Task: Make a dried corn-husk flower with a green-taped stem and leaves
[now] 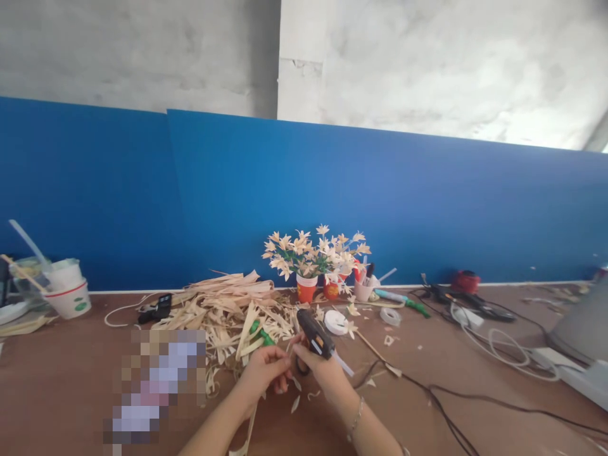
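Observation:
My right hand point(325, 371) grips a black glue gun point(314, 334), and a pale glue stick point(342, 364) juts from its lower right end. Close beside it, my left hand point(264, 371) is closed with thumb and fingertips pinched together. What sits in that pinch is too small to make out. A heap of dry, straw-coloured husk strips point(228, 316) lies just beyond my left hand. Some green tape or wrapped stem point(262, 333) rests on the heap. Past the glue gun stand handmade pale flowers point(304, 250) in a red paper cup point(306, 290).
A white tape roll point(335, 322) and a clear tape roll point(390, 316) lie right of the heap. Dark cables point(456, 398) cross the table's right side near a white power strip point(577, 380). Paper cups point(69, 297) stand far left. A blue partition point(380, 196) borders the back.

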A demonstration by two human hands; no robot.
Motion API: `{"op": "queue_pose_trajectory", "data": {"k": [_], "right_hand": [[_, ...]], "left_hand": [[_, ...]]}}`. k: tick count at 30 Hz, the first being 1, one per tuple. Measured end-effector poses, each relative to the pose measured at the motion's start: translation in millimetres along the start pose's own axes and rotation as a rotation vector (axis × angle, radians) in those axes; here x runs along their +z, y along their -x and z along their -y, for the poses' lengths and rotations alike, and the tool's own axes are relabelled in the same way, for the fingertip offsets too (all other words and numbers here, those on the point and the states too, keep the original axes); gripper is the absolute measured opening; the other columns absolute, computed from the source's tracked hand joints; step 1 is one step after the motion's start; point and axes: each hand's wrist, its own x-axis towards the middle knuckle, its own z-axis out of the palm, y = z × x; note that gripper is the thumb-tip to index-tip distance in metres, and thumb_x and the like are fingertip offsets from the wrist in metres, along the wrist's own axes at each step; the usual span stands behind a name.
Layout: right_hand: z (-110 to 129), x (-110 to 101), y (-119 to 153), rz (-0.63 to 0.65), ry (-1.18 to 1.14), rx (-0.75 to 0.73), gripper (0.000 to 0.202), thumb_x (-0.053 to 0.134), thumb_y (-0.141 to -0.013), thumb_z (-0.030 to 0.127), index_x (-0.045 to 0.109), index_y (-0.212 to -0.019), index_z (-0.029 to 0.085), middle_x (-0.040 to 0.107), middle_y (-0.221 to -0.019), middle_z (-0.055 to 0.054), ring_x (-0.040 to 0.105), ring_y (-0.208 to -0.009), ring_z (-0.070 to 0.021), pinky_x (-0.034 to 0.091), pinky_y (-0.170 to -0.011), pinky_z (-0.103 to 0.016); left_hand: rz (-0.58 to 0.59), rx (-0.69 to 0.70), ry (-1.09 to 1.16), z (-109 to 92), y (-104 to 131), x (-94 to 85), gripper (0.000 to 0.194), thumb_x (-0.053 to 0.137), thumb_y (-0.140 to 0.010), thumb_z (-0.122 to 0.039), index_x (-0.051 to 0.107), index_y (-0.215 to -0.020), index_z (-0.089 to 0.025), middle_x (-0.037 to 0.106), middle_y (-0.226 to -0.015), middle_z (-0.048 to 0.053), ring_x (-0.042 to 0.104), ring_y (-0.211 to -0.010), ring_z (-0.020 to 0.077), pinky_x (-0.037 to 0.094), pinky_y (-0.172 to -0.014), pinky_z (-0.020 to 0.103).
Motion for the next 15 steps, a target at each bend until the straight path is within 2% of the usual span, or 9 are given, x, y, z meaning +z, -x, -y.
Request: {"op": "queue_pose_trajectory", "data": {"k": [3, 10, 15], "right_hand": [[-3.8, -1.9, -0.6, 0.021, 0.01, -0.018, 0.02, 0.068, -0.062, 0.033, 0.057, -0.069, 0.018, 0.061, -0.067, -0.002, 0.057, -0.063, -0.0179, 0.047, -0.063, -0.03], [-9.2, 0.7, -2.4, -0.097, 0.11, -0.159, 0.012, 0.063, -0.063, 0.027, 0.055, -0.067, 0.019, 0.059, -0.064, 0.0, 0.055, -0.059, -0.0159, 0.045, -0.06, -0.028], [-9.8, 0.4, -2.7, -0.103, 0.128, -0.161, 0.01, 0.061, -0.064, 0.025, 0.053, -0.067, 0.02, 0.057, -0.061, 0.001, 0.053, -0.058, -0.0155, 0.044, -0.059, -0.027]], "left_hand": [[-0.011, 0.001, -0.042, 1.7, -1.0, -1.1, 0.035, 0.071, -0.056, -0.043, 0.053, -0.065, -0.015, 0.061, -0.048, -0.002, 0.05, -0.033, 0.0074, 0.031, -0.034, 0.016], [-0.091, 0.028, -0.132, 2.2, -5.9, -3.0, 0.039, 0.072, -0.05, -0.046, 0.051, -0.062, -0.016, 0.061, -0.049, -0.002, 0.057, -0.04, 0.0122, 0.035, -0.036, 0.019], [-0.072, 0.073, -0.177, -2.5, -2.8, -3.3, 0.031, 0.069, -0.057, -0.041, 0.052, -0.063, -0.015, 0.062, -0.053, -0.001, 0.057, -0.041, 0.0111, 0.037, -0.038, 0.019]]}}
